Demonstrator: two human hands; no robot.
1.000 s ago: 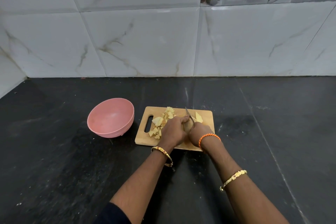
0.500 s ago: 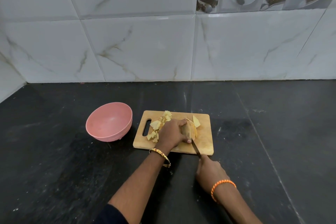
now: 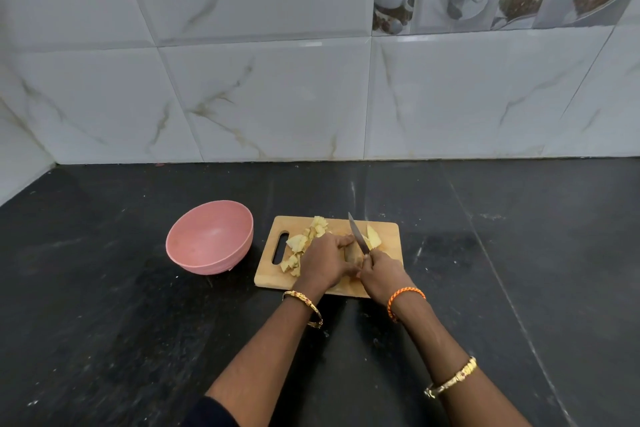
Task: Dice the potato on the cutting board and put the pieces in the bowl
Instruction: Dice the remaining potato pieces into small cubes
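Left hand [image 3: 323,262] grips the potato [image 3: 351,253] on the board [image 3: 389,236]; right hand [image 3: 381,270] clasps the knife [image 3: 356,234].

On the cutting board [image 3: 388,236], the left hand [image 3: 325,262] grips the potato [image 3: 351,253] while the right hand [image 3: 381,270] holds a knife [image 3: 358,236] against it. Cut pieces [image 3: 304,243] lie left of the hands, and the pink bowl [image 3: 209,241] sits left of the board.

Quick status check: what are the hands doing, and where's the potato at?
Left hand holds potato on cutting board. Right hand grips knife. Cut pieces on board; bowl empty. Nothing in the way.
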